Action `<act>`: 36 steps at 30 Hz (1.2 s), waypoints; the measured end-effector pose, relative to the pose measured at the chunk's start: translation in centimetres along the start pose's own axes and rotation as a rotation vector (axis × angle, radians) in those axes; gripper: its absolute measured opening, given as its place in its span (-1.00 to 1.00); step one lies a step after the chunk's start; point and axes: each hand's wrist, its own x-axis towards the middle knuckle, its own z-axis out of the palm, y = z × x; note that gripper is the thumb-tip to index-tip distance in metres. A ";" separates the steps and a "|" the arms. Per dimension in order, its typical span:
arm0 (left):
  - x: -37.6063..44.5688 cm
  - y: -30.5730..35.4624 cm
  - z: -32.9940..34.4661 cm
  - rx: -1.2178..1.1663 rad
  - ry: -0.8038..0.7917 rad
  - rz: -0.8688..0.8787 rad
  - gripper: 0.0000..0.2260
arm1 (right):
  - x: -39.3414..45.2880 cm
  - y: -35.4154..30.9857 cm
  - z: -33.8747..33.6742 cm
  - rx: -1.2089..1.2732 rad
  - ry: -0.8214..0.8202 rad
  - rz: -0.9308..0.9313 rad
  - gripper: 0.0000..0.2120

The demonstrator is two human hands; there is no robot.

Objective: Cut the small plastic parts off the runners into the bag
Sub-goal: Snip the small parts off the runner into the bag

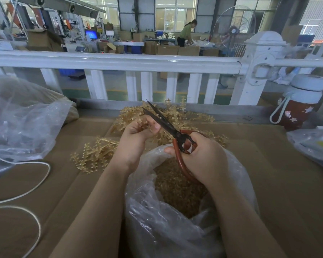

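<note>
No readable text, labels or nos. anywhere; bg signs too blurred

Both bare forearms are reaching forward; the left hand [136, 135] is curling its fingers closed (thumb uppermost), the right hand [203, 157] is gripping, fingers wrapped.

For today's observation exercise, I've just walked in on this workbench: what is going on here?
A person is trimming small amber plastic parts from runners. The left hand pinches a runner piece above a clear plastic bag already holding many cut parts. The right hand grips red-handled scissors, blades open beside that piece. More uncut runners lie heaped on the cardboard-covered table.
</note>
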 end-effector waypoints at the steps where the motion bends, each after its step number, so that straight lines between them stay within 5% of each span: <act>1: 0.0 0.0 0.0 -0.005 0.003 0.012 -0.97 | 0.0 0.0 -0.1 -0.005 -0.001 0.005 -0.41; 12: 0.0 0.2 -0.1 0.064 0.067 0.130 -0.79 | 0.1 0.0 -0.3 0.007 0.004 0.015 -0.40; 18: -0.1 0.4 -0.1 0.035 0.079 0.103 -0.97 | 0.0 0.0 -0.2 0.003 0.040 0.000 -0.36; 22: -0.3 0.7 0.1 0.032 0.057 0.113 -0.73 | 0.1 0.0 -0.2 0.018 0.015 -0.006 -0.31; 26: -0.2 0.4 0.0 0.078 0.079 0.122 -0.95 | 0.1 0.0 -0.2 0.004 -0.001 -0.003 -0.29; 30: -0.4 0.2 0.1 0.083 0.053 0.145 -0.77 | 0.0 -0.1 -0.2 0.010 0.001 -0.007 -0.31; 36: -0.3 0.2 0.2 0.080 0.021 0.112 -0.96 | -0.1 -0.1 -0.2 0.080 0.002 0.006 -0.30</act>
